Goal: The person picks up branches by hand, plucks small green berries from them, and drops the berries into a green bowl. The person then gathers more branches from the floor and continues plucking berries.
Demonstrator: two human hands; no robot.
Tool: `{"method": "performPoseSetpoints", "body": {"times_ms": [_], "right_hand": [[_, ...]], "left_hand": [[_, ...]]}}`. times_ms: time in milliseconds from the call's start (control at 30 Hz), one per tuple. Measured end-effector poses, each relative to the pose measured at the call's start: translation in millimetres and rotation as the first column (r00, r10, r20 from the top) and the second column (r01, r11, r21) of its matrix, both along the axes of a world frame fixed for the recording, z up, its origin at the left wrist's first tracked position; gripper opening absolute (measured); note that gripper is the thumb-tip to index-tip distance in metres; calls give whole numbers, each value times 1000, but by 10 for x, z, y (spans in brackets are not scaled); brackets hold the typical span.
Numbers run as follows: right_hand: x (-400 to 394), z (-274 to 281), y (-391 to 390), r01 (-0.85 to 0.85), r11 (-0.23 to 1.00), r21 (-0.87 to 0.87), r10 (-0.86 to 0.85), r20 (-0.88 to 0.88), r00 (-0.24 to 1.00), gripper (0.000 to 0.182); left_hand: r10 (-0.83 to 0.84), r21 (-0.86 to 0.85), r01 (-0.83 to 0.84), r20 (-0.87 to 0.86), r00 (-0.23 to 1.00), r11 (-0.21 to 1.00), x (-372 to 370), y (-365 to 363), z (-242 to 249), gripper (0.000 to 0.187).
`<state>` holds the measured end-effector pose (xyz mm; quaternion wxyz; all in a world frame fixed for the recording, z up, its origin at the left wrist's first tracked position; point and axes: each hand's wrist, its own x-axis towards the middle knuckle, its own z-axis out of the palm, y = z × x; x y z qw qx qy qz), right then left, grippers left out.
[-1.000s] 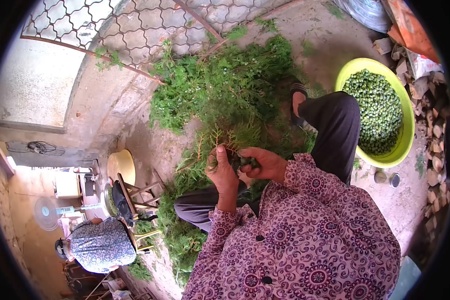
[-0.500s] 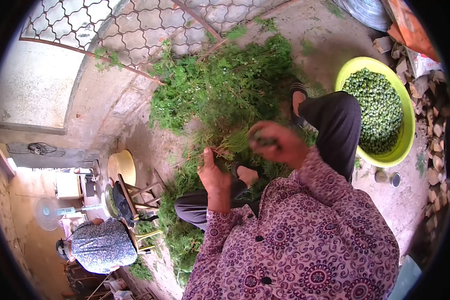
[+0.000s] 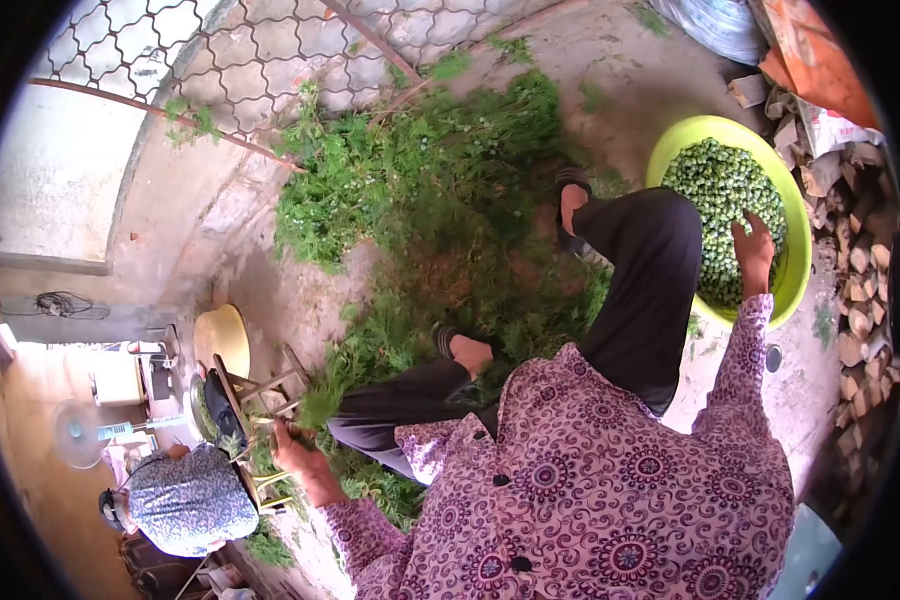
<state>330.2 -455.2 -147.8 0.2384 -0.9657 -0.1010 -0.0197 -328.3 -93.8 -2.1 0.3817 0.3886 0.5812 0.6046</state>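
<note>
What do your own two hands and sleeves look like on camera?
The left hand and right hand are bare, no gloves showing. Both long sleeves are pale pinkish-purple, printed with darker scrolls and round, flower-like motifs.

Green cut branches [image 3: 410, 170] lie spread across the floor [image 3: 610, 70].

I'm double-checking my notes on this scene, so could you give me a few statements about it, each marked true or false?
1. The right hand is at the yellow-green basin. True.
2. The left hand is also at the basin. False: it is out on the opposite side, near the wooden chair.
3. Small green fruits lie in the basin. True.
4. The leafy branches are stacked inside the basin. False: they lie on the ground.
</note>
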Motion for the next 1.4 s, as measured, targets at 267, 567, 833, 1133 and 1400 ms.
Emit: {"method": "performPoseSetpoints", "body": {"times_ms": [267,567,833,1133,1400], "right_hand": [[-247,94,408,-76,920,384,145,-153,978,41],[-297,154,528,-99,809,580,234,-163,958,42],[-502,849,924,-155,507,848,406,-76,910,28],[-1011,1376,1393,-153,417,896,590,-139,795,23],[-1481,1661,2475,-614,429,663,836,-32,548,24]], "left_hand": [[74,-312,-187,-340,937,932,-771,-687,37,13],[-408,-824,-356,-537,738,440,-1357,-1508,-241,24],[-504,-490,-295,-863,32,820,-1173,-918,62,44],[-277,-207,258,-921,273,944,321,-131,500,29],[-365,24,624,-793,487,781,1572,276,536,23]]}}
